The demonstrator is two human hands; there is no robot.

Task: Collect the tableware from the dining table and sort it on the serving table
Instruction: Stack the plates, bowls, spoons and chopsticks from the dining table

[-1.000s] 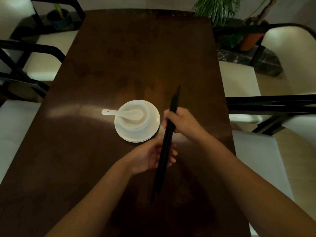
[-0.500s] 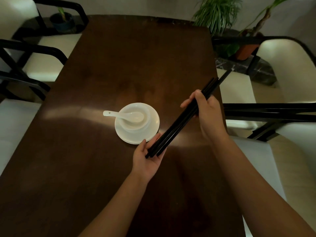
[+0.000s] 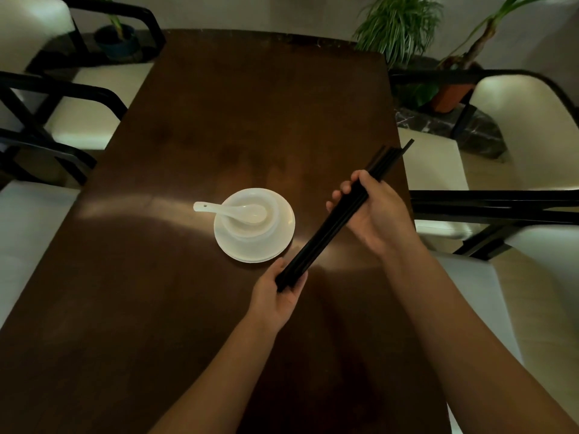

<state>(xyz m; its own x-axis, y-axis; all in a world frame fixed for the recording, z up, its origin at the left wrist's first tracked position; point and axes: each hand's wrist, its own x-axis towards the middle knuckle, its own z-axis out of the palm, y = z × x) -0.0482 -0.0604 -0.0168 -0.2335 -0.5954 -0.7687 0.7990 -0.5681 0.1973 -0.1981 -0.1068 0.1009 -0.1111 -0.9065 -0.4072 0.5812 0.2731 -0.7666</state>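
Note:
A bundle of black chopsticks slants above the dark wooden dining table, its far tips up to the right. My right hand grips the bundle near its upper part. My left hand cups the lower ends against its palm. Just left of the chopsticks stands a white bowl on stacked white plates, with a white ceramic spoon lying in the bowl, handle pointing left.
Cream chairs with black frames line both long sides, such as one at the left and one at the right. Potted plants stand beyond the far right corner, and a small pot beyond the far left.
The chopsticks swung from nearly upright to a slant toward the upper right. My left hand slid down from mid-bundle to the lower ends, and my right hand moved right.

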